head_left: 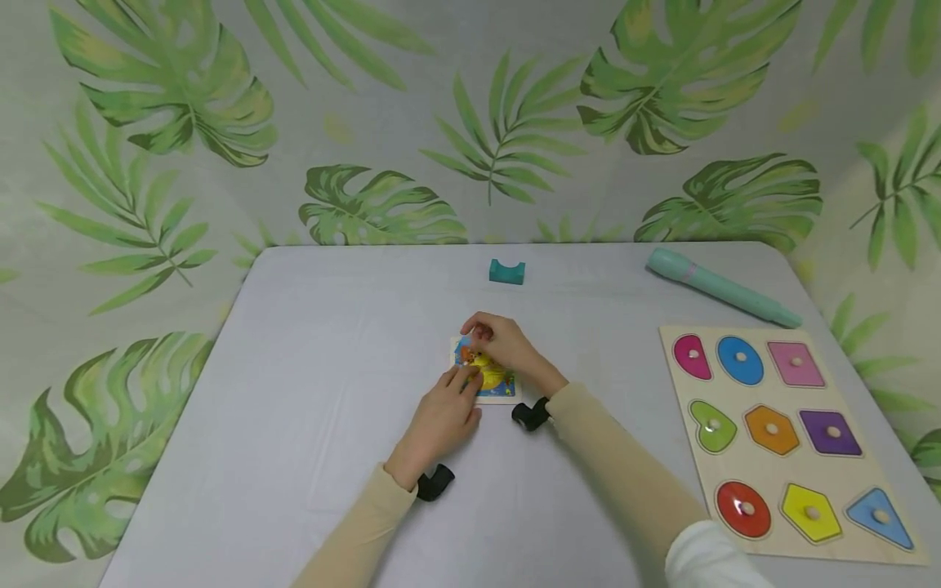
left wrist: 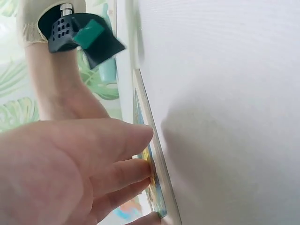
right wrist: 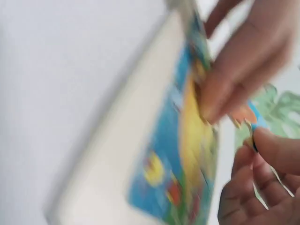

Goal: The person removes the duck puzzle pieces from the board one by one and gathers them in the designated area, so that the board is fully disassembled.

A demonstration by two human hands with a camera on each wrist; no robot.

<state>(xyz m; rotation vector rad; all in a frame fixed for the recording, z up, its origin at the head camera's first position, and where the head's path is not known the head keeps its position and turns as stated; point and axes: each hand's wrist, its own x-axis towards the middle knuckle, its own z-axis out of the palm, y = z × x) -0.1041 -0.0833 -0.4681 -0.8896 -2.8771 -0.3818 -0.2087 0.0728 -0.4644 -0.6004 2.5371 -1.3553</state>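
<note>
A small square picture puzzle [head_left: 498, 400] with a pale wooden border and a yellow figure on blue lies flat on the table. My left hand [head_left: 441, 416] rests on its left part, fingers fairly straight and fingertips touching the picture. In the left wrist view the left thumb [left wrist: 136, 137] lies by the board's edge. Above the board's upper part, my right hand [head_left: 507, 345] pinches a puzzle piece [right wrist: 245, 112] between thumb and fingers. The piece shows orange and blue, and is held tilted, apart from the board. Fingers hide part of the picture.
A wooden shape board [head_left: 742, 465] with coloured knobbed pieces lies at the right. Behind it is a mint-green tube-shaped object [head_left: 724, 290]. A teal notched block [head_left: 507, 272] stands near the table's back edge. Black camera mounts [head_left: 435, 483] sit at both wrists.
</note>
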